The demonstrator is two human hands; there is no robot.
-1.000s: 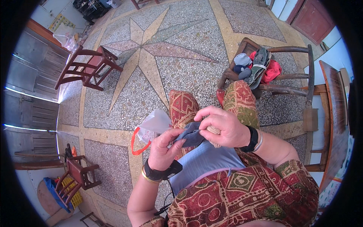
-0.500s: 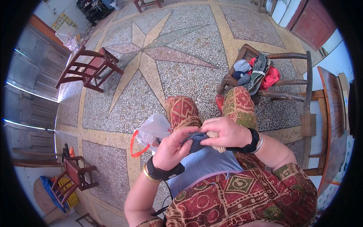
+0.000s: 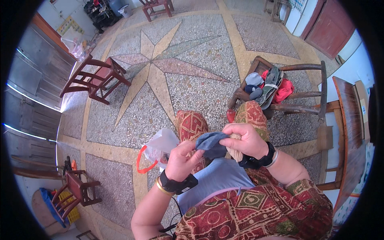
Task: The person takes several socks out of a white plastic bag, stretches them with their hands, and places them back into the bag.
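Bunched half a second ago, the blue-grey cloth (image 3: 212, 145) now stretches wider between the left hand (image 3: 181, 162) and right hand (image 3: 249, 141), leaving more surface open to handling. The left pinches one end; the right grips the other, against a beige bundle (image 3: 235, 150) below its fingers.

Passage ahead, obstacles either side.
Way through: floor (image 3: 204, 94) beyond the knees (image 3: 191, 121), between red-brown chair (image 3: 100, 76), left, and dark chair (image 3: 323, 92) heaped with clothes (image 3: 283, 90), right. Obstructions: white bag (image 3: 163, 140), beside left knee, near left hand (image 3: 181, 163); wooden table (image 3: 352, 124), far right.
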